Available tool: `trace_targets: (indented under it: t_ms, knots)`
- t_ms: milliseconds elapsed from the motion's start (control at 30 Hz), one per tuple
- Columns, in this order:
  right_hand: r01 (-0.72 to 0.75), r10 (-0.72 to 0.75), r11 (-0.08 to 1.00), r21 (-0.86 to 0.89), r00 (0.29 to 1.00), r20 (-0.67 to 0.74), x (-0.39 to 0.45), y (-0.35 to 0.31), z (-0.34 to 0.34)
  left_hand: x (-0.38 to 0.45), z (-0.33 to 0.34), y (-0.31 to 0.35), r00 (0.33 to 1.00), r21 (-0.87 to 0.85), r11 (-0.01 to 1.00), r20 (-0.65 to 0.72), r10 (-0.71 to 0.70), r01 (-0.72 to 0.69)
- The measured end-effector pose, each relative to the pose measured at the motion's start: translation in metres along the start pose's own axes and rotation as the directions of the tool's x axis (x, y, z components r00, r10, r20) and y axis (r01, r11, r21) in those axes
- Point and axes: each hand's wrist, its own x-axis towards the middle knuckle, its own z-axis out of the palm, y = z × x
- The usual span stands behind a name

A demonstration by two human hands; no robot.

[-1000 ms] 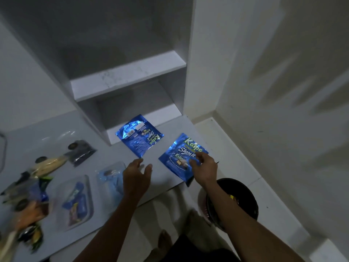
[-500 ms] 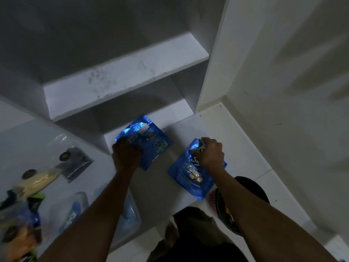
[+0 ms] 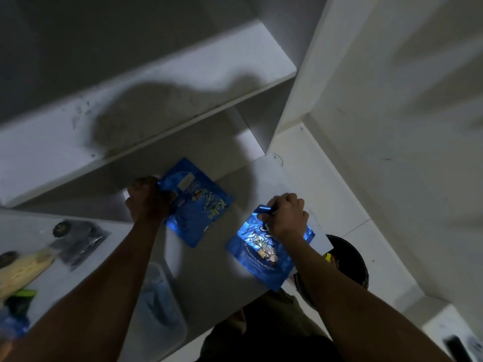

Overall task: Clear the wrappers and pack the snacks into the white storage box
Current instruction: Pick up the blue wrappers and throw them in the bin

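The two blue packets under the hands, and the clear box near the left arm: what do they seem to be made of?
Left blue packet and right blue packet: apparently thin metallised plastic film, glossy; they crinkle and throw bright highlights. The left hand and right hand each grip one. The clear box: probably rigid see-through plastic, slightly cloudy; blurred, so uncertain.

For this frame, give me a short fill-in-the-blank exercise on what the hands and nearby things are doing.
1. The left hand grips the edge of a shiny ____ pouch.
2. The right hand holds the top of the second pouch, which lies near the counter's ____ edge.
3. The round black bin stands on the ____, below the right arm.

Missing words: blue; front; floor
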Motion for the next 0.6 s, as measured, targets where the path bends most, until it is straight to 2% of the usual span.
trace_targets:
  t_ms: [133,233,300,367,467,600]
  knots:
    - [-0.042,0.042,0.993,0.112,0.999,0.003,-0.006,0.000,0.002,-0.008,0.000,-0.005,0.999,-0.023,0.999,-0.016,0.042,-0.042]
    - [-0.100,0.095,0.977,0.191,0.995,0.033,-0.016,0.003,-0.001,-0.028,-0.002,-0.005,0.999,-0.146,0.989,-0.042,-0.002,-0.004]
    - [-0.128,0.123,0.944,0.304,0.992,0.035,-0.026,0.006,-0.007,-0.046,-0.006,-0.006,0.998,-0.269,0.963,-0.061,-0.028,0.011]
    - [-0.115,0.121,0.910,0.399,0.993,0.012,-0.038,0.012,-0.015,-0.067,-0.010,-0.006,0.995,-0.345,0.938,-0.095,-0.020,-0.014]
    - [-0.096,0.133,0.858,0.504,0.990,-0.038,-0.062,0.020,-0.032,-0.097,-0.016,-0.003,0.985,-0.356,0.930,-0.167,0.038,-0.096]
    - [-0.018,0.188,0.763,0.646,0.963,-0.195,-0.100,0.040,-0.056,-0.140,-0.019,0.016,0.966,-0.466,0.859,-0.234,0.112,-0.213]
